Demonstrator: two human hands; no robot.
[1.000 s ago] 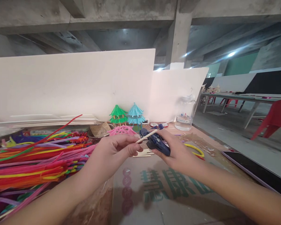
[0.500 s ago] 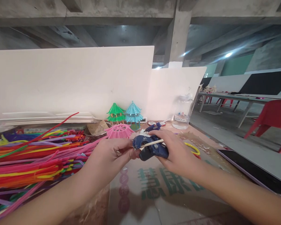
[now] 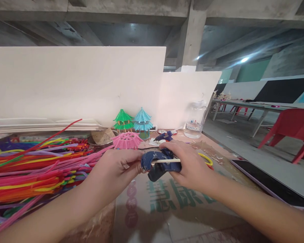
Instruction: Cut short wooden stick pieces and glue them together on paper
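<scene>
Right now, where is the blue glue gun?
In the head view, centre frame, the blue glue gun sits in the right hand, beside the left hand holding a thin wooden stick.

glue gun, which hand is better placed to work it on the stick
Right. The right hand already wraps the glue gun, its nozzle end pointing toward the left hand. The left pinches the stick lying across the gun, so it is probably best left steadying that.

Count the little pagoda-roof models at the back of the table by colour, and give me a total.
Green model: 1
Blue model: 1
Pink model: 1
Total: 3
</scene>
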